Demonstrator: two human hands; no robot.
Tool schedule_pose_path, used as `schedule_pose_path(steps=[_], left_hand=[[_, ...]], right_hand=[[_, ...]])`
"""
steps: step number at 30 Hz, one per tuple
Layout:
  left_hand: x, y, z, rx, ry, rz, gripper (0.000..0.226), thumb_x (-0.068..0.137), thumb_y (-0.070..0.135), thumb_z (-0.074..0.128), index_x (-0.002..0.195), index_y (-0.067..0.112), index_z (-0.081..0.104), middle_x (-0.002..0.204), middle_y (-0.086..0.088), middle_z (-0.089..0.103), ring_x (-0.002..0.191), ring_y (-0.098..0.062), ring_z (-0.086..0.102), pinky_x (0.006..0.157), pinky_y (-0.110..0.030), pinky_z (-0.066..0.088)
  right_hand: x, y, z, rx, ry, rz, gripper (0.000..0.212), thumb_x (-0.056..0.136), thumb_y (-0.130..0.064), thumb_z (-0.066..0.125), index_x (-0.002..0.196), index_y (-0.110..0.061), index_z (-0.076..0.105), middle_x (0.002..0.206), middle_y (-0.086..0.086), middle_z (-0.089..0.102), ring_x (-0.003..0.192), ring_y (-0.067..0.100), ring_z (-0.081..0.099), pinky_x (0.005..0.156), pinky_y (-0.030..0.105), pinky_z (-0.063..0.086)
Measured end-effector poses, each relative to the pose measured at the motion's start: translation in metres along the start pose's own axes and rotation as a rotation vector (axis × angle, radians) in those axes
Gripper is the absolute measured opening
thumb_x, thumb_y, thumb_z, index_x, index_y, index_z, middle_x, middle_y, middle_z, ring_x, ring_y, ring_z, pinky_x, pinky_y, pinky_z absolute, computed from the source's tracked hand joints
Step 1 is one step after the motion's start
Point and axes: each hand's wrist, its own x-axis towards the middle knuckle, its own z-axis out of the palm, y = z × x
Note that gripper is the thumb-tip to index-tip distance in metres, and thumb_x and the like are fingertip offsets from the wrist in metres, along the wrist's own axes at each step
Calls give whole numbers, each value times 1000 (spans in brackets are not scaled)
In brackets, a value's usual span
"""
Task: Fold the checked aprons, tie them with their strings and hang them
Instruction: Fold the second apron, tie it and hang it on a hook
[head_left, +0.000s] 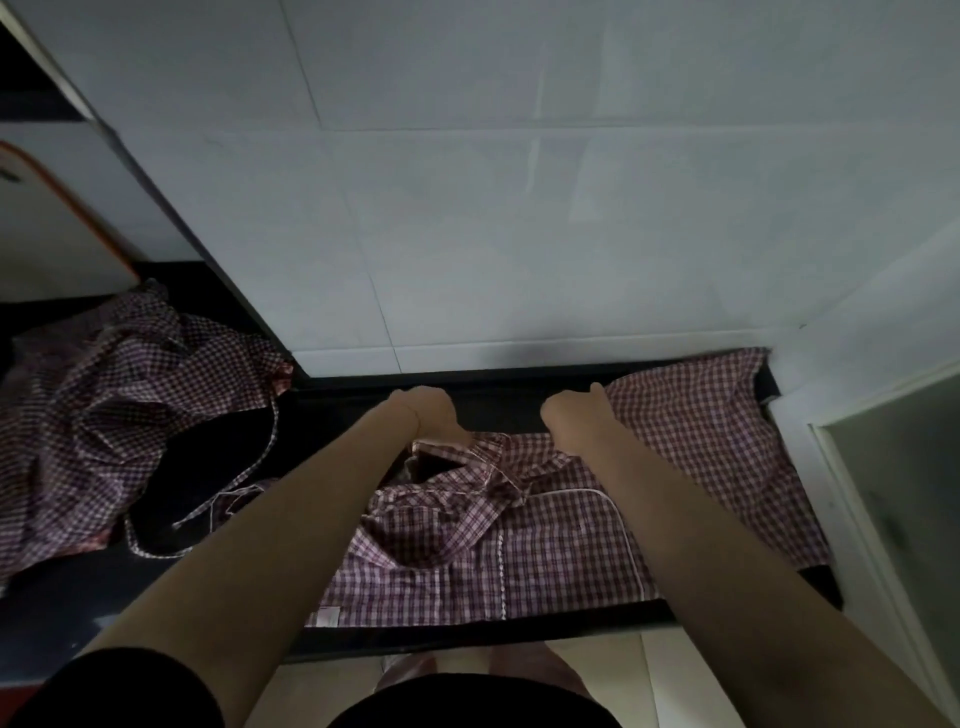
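Both hands, left hand (434, 413) and right hand (574, 418), grip the red-and-white checked cloth apron (597, 540) on the black desk (519, 402). Folding is starting; next, fold it over neatly.

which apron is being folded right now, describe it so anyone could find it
On the dark counter below the white tiled wall, it is the spread checked apron on the right, under both hands. Unlike the crumpled apron heap at left, it lies mostly flat and shows white piping.
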Motion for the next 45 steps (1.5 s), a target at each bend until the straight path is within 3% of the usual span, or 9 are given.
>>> schedule_pose_path(steps=[4,7,15,21,25,31,34,37,45], left_hand=[[-13,-13,-32,357,-122,-228,38,77,50,72,90,17,60,89,0,58,96,-24,62,84,-37,49],[-23,-26,-42,446,-74,-423,35,87,39,64,116,22,61,97,2,58,81,-18,57,60,-31,44],[8,-35,14,312,338,-68,37,96,29,46,131,21,54,130,-6,52,121,-26,48,103,-43,37],[44,-6,40,-257,191,373,43,86,12,60,128,15,61,134,-7,53,126,-28,48,110,-44,38],[51,-1,26,29,37,58,39,90,47,56,112,16,66,117,-7,56,116,-28,49,93,-41,46],[36,-15,21,205,681,-202,48,89,15,61,133,13,43,130,-12,44,115,-26,48,76,-35,47],[37,-14,48,304,773,-1,51,83,10,59,131,14,42,132,-12,44,117,-28,47,93,-41,47],[42,-12,77,281,521,126,46,91,20,50,136,20,42,143,-9,38,129,-28,38,106,-46,36],[32,-30,93,191,284,57,50,93,45,48,139,27,44,145,-6,38,134,-29,35,108,-50,30]], right_hand=[[2,-9,-4,8,-32,63,20,94,-5,52,108,-17,61,73,-1,45,95,24,57,119,48,14],[6,-17,-9,40,-109,93,17,96,-13,52,111,-18,59,74,0,41,114,24,55,118,45,16],[22,-38,-2,301,-1,-66,17,93,-7,50,99,-15,63,99,3,63,98,22,57,115,57,18],[22,-31,-6,435,127,-209,27,95,-14,50,101,-30,70,115,-5,67,112,22,56,104,44,28],[29,-23,-4,401,202,-176,30,92,-7,50,104,-27,68,112,-4,67,109,23,57,98,41,31],[38,-30,4,338,656,43,22,92,-10,54,113,-10,59,113,10,58,110,30,52,89,41,41],[30,-26,7,498,494,201,18,96,-21,51,106,-7,56,102,10,62,92,30,59,76,37,44],[19,-11,19,709,61,330,32,95,-33,51,98,-4,64,86,7,64,74,23,60,71,31,51],[-18,3,66,824,-468,502,41,104,-34,41,121,-2,60,112,16,65,99,29,64,96,41,53]])
